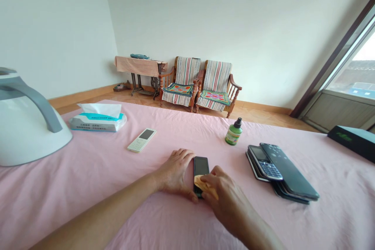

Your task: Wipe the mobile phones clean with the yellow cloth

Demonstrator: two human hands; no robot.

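Observation:
A dark mobile phone [201, 165] lies face up on the pink tablecloth, its screen toward the far side. My left hand [177, 175] steadies it from the left, fingers at the top end and thumb near the bottom corner. Bunched in my right hand [221, 189] is a yellow cloth [200, 181], pressed on the lower part of the phone and covering most of its keypad. A white keypad phone [142, 140] lies farther off to the left. Beyond my right hand stands a green spray bottle [233, 133] with a black top.
Several phones [290, 172] are stacked at the right. A tissue pack [98, 122] and a large white kettle [32, 125] stand at the left on the pink tablecloth [96, 179]. A black box [348, 140] sits at the far right; two wooden chairs [199, 90] are beyond the table.

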